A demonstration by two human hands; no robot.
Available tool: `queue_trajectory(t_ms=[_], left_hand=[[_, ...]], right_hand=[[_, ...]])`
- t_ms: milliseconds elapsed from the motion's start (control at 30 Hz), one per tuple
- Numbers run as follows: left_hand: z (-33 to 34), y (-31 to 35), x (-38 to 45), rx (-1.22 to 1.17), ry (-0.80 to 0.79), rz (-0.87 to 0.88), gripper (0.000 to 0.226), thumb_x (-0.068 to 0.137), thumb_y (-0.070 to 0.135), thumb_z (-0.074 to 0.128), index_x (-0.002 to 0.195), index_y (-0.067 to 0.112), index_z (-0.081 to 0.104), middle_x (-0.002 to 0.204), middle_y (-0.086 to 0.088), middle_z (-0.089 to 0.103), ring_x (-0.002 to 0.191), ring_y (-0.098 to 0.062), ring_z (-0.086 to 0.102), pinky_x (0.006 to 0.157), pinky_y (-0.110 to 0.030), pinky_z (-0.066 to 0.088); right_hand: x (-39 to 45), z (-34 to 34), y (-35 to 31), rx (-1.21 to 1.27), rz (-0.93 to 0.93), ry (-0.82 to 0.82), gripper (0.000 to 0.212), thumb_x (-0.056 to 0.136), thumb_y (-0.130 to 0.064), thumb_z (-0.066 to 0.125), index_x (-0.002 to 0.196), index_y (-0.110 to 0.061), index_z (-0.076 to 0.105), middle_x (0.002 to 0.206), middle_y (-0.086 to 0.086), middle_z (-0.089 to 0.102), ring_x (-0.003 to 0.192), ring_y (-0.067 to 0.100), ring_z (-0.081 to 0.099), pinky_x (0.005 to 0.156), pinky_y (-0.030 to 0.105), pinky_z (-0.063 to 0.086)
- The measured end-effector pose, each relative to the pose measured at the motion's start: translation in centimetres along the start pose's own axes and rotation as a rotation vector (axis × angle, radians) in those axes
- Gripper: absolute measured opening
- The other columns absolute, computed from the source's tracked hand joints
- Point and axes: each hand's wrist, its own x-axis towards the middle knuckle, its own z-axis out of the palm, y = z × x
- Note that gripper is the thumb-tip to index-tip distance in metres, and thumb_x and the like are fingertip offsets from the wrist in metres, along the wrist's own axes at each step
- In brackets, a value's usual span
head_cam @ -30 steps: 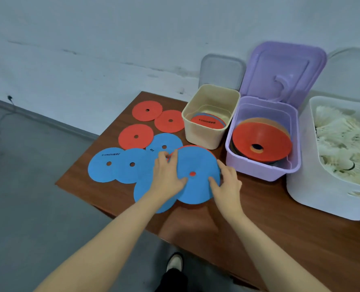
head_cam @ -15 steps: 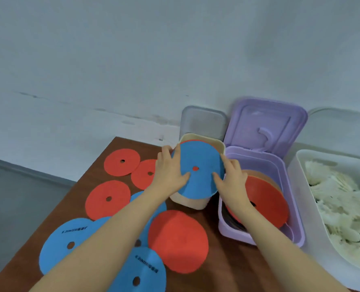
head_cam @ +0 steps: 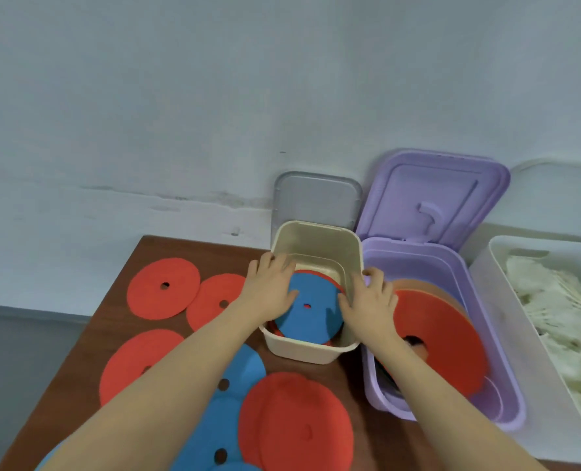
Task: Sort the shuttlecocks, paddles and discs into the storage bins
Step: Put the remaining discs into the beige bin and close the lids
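Note:
A blue disc (head_cam: 311, 311) lies tilted inside the beige bin (head_cam: 302, 350), on top of red discs whose edges show beneath it. My left hand (head_cam: 268, 287) holds the disc's left edge, with its fingers over the bin's left rim. At the disc's right edge my right hand (head_cam: 370, 300) holds on, fingers curled by the bin's right wall. Loose red discs (head_cam: 163, 287) (head_cam: 296, 423) and blue discs (head_cam: 241, 372) lie on the brown table (head_cam: 166, 246). White shuttlecocks (head_cam: 554, 300) fill the white bin (head_cam: 496, 266).
The purple bin (head_cam: 452, 266) beside the beige one holds a large red-orange disc (head_cam: 442, 341) leaning over something dark. Its purple lid (head_cam: 432, 195) and a grey lid (head_cam: 316, 195) lean on the wall behind. The table's left edge drops to grey floor.
Both hands lifted the blue disc off the table pile, carried it back to the beige bin and lowered it inside. The camera view moved closer to the bins.

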Motion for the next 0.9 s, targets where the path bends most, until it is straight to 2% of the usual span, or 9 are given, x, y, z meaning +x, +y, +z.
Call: queue_trajectory(t_ms=[200,333,467,600,800,900], left_hand=[[-1.0,0.8,-3.8,-0.065,0.079,-0.012,0.057,0.094,0.036,0.042,0.145,0.018,0.023,0.148,-0.001,0.027,0.132,-0.024,0.026,0.103,-0.038,0.024],[-2.2,1.9,-7.7,-0.032,0.124,0.001,0.054,0.094,0.034,0.043,0.143,0.016,0.03,0.148,-0.001,0.028,0.132,-0.022,0.028,0.103,-0.036,0.024],[-2.9,3.0,-12.0,-0.06,0.156,-0.01,0.053,0.092,0.032,0.046,0.141,0.016,0.035,0.148,-0.002,0.032,0.133,-0.022,0.03,0.105,-0.037,0.022],[-2.0,3.6,-17.0,-0.109,0.171,-0.055,0.049,0.092,0.03,0.048,0.139,0.015,0.04,0.146,-0.003,0.036,0.132,-0.023,0.032,0.104,-0.037,0.022],[2.0,3.2,-24.4,-0.173,0.013,-0.232,0.048,0.096,0.035,0.041,0.141,0.019,0.035,0.148,-0.001,0.03,0.135,-0.02,0.026,0.107,-0.035,0.018],[4.6,2.7,-27.5,-0.207,-0.121,-0.336,0.051,0.096,0.037,0.042,0.142,0.019,0.032,0.147,-0.003,0.03,0.134,-0.024,0.026,0.108,-0.037,0.019]], right_hand=[[-3.3,-1.5,0.1,0.078,-0.095,0.057,0.042,0.088,-0.028,0.053,0.128,-0.019,0.046,0.126,0.008,0.038,0.111,0.032,0.036,0.087,0.038,0.03],[-6.6,-2.7,0.6,0.109,-0.207,0.109,0.043,0.086,-0.02,0.057,0.128,-0.014,0.05,0.114,0.012,0.049,0.1,0.035,0.046,0.078,0.038,0.034],[-10.5,-2.7,0.9,0.118,-0.299,0.162,0.037,0.082,-0.016,0.059,0.119,-0.009,0.057,0.108,0.012,0.056,0.091,0.036,0.052,0.075,0.042,0.04],[-15.0,-1.4,1.0,0.177,-0.401,0.205,0.032,0.078,-0.012,0.055,0.109,-0.01,0.062,0.099,0.009,0.059,0.082,0.033,0.054,0.069,0.038,0.041],[-21.1,2.7,0.7,0.215,-0.416,0.019,0.036,0.083,-0.027,0.042,0.108,-0.013,0.064,0.098,0.005,0.058,0.082,0.03,0.055,0.071,0.038,0.043],[-23.7,5.0,0.3,0.178,-0.355,-0.115,0.028,0.086,-0.025,0.053,0.109,-0.013,0.064,0.103,0.006,0.057,0.091,0.031,0.053,0.078,0.039,0.037]])
